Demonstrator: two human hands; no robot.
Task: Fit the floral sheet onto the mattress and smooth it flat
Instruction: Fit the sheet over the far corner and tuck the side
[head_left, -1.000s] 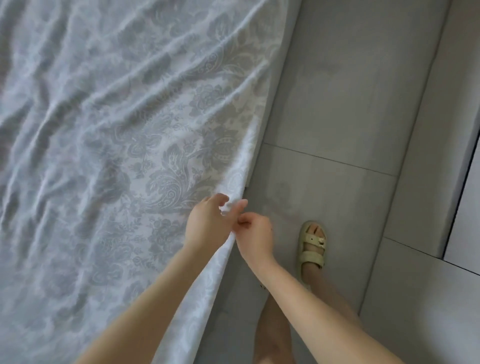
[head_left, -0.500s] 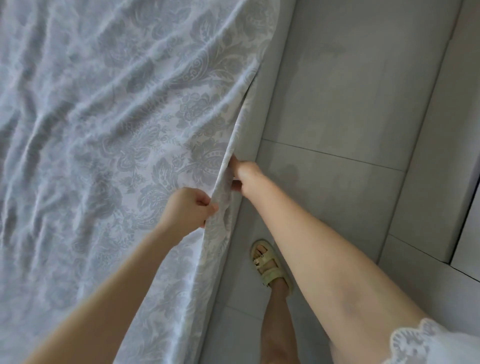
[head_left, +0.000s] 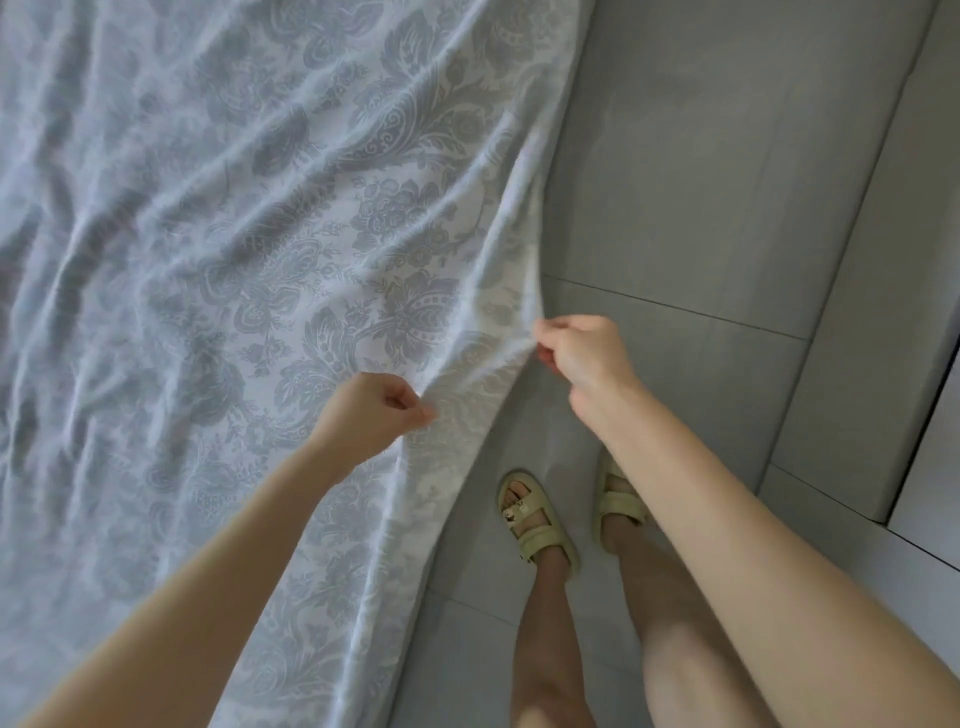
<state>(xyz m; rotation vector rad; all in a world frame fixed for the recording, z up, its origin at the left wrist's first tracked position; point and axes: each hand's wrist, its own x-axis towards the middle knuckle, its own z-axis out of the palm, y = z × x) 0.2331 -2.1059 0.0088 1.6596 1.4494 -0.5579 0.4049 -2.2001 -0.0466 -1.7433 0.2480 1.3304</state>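
Observation:
The floral sheet (head_left: 249, 270), pale blue-grey with a paisley flower print, covers the bed across the left of the view and is full of wrinkles. Its right edge hangs over the side of the bed, and the mattress under it is hidden. My left hand (head_left: 371, 410) pinches a fold of the sheet close to that edge. Further up the same edge, my right hand (head_left: 582, 353) grips the hem and pulls it out over the floor, so the cloth between both hands is taut.
Grey tiled floor (head_left: 701, 208) runs along the bed's right side. My two feet in pale yellow sandals (head_left: 535, 517) stand on it close to the bed. A pale wall or cabinet front (head_left: 930, 467) borders the floor at the far right.
My right hand has drawn the sheet's edge outward, away from the bed side. My left hand keeps its pinch near the edge. Both feet now show beside the bed.

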